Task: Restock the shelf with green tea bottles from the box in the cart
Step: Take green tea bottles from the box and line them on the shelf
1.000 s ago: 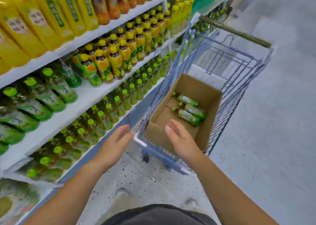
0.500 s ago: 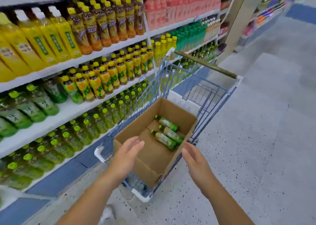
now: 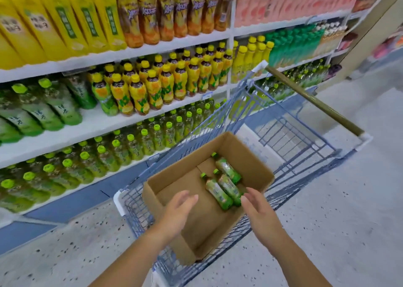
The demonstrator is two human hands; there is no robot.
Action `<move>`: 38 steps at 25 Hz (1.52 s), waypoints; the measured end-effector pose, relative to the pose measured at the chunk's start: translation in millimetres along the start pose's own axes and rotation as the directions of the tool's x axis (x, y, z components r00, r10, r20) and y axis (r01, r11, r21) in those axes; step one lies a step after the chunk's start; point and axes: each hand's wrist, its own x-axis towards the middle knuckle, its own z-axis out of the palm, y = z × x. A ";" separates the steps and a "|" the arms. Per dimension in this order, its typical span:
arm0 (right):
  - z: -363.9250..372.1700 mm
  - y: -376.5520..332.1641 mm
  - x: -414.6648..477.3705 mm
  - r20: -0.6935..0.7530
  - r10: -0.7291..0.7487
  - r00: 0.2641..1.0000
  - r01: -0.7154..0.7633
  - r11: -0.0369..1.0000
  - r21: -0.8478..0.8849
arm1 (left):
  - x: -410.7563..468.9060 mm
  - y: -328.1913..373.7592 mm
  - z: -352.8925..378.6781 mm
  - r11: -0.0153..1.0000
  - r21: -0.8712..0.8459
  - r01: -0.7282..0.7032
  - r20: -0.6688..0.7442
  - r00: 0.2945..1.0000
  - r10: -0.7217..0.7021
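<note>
Three green tea bottles [image 3: 219,194] lie on their sides in the box [image 3: 185,184], just ahead of our right hand [image 3: 257,210]. Its fingers are relaxed and hold nothing, with the tips close to the nearest bottle's base. Our left hand [image 3: 177,210], likewise spread and empty, hovers over the bare box floor, left of the bottles. The box sits in the cart [image 3: 294,138]. Beyond our left hand, the shelf [image 3: 72,132] carries rows of green-capped drinks [image 3: 122,149].

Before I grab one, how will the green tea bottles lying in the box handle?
Lying on their sides, the green tea bottles will probably roll if nudged. Capped and seemingly full, so likely heavy for their size. Glossy wrap may feel slippery.
</note>
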 end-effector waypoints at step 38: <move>43.4 212.6 403.8 0.208 0.246 0.947 0.041 0.548 -0.835 | 360.5 -184.3 148.9 0.970 -0.034 0.239 -0.341 0.910 -0.236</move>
